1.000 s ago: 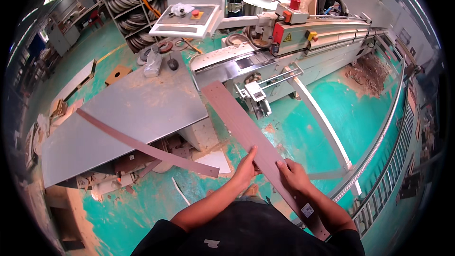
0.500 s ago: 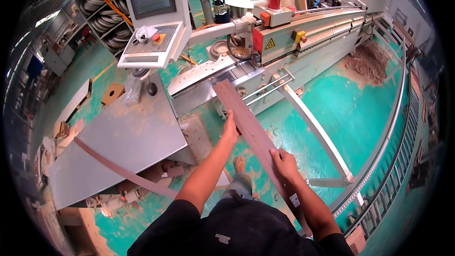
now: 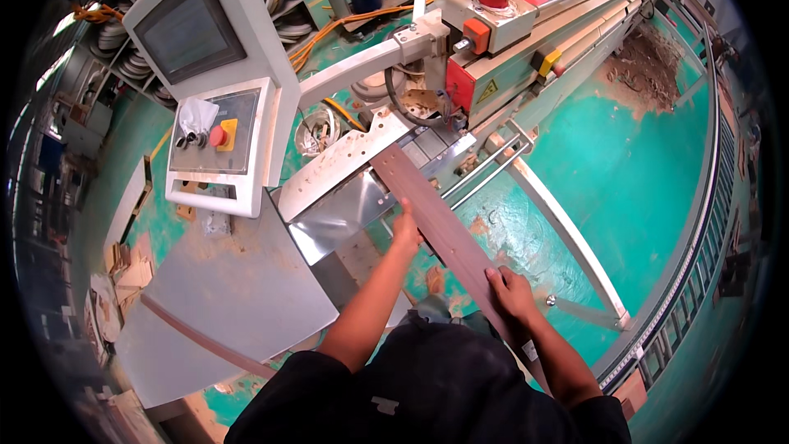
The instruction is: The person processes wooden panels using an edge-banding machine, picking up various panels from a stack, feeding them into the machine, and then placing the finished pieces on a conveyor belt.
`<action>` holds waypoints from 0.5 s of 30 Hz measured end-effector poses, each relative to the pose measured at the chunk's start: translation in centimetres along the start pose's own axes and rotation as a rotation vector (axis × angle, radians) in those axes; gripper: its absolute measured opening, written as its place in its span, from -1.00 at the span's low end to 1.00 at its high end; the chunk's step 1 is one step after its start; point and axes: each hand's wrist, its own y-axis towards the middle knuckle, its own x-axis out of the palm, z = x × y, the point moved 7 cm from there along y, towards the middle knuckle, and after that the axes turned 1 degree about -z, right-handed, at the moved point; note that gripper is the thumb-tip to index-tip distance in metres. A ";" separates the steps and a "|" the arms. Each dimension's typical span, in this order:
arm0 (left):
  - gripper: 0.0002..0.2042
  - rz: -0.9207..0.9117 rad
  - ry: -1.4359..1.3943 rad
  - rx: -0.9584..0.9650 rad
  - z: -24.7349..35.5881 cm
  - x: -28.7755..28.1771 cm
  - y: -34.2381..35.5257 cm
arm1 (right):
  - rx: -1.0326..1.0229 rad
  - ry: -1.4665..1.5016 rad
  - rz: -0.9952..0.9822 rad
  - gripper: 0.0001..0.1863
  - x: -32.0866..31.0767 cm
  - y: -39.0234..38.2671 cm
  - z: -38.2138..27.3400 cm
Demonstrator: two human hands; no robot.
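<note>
A long brown wooden board runs slantwise from beside my body to the metal infeed bed of the machine. Its far end lies over that bed, near the pale guide plate. Holding the board's left edge about midway is my left hand, with the fingers hidden beneath. My right hand grips the right edge closer to me, the thumb on top. A small white label shows on the board's near part, by my right forearm.
A control panel with a screen and red button stands at left. Below it, a grey table carries a thin brown strip. A white support frame and a roller rail stand at right. Sawdust lies beyond.
I have moved closer to the machine, which looks larger now. The board has gone forward with me, and its far end reaches further over the bed. Both hands keep hold of it.
</note>
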 end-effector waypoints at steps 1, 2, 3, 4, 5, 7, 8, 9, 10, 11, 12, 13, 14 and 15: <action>-0.27 0.008 0.017 0.021 -0.3 -0.1 0.5 | 0.016 0.004 -0.011 -0.41 0.1 0.5 0.3; -0.27 0.017 0.035 0.042 -0.4 -0.2 1.1 | 0.032 0.007 -0.023 -0.41 0.1 0.7 0.6; -0.27 0.006 0.049 0.036 -0.6 -0.1 1.5 | 0.055 0.013 -0.037 -0.41 0.0 0.9 0.5; -0.26 -0.005 0.062 0.029 -0.7 -0.1 1.9 | 0.062 0.061 -0.029 -0.42 -0.3 1.1 0.3; -0.25 -0.015 0.075 0.023 -0.8 0.1 2.2 | 0.068 0.109 -0.021 -0.42 -0.7 1.1 0.1; -0.24 0.024 0.073 0.001 -0.3 1.0 1.8 | 0.097 0.164 -0.032 -0.43 -1.1 1.8 0.3; -0.23 0.039 0.077 -0.015 -0.1 1.6 1.6 | 0.130 0.172 -0.049 -0.43 -1.4 2.3 1.2; -0.23 0.009 0.072 -0.032 0.0 2.4 1.8 | 0.161 0.176 -0.066 -0.43 -1.7 2.7 1.5; -0.23 -0.020 0.065 -0.048 0.1 3.1 1.9 | 0.173 0.203 -0.060 -0.44 -2.2 3.2 1.6; -0.23 -0.047 0.057 -0.064 0.2 3.8 1.9 | 0.177 0.209 -0.058 -0.44 -2.8 3.4 1.6; -0.25 -0.042 0.070 -0.073 0.4 4.5 2.1 | 0.173 0.210 -0.054 -0.44 -3.6 3.8 1.5; -0.26 -0.036 0.081 -0.081 0.5 5.3 2.3 | 0.169 0.210 -0.051 -0.44 -4.3 4.4 1.6; -0.27 -0.030 0.092 -0.089 0.6 6.1 2.5 | 0.181 0.204 -0.057 -0.43 -4.7 5.0 2.2; -0.27 -0.034 0.103 -0.095 1.0 7.2 2.4 | 0.190 0.197 -0.063 -0.43 -5.3 5.5 3.0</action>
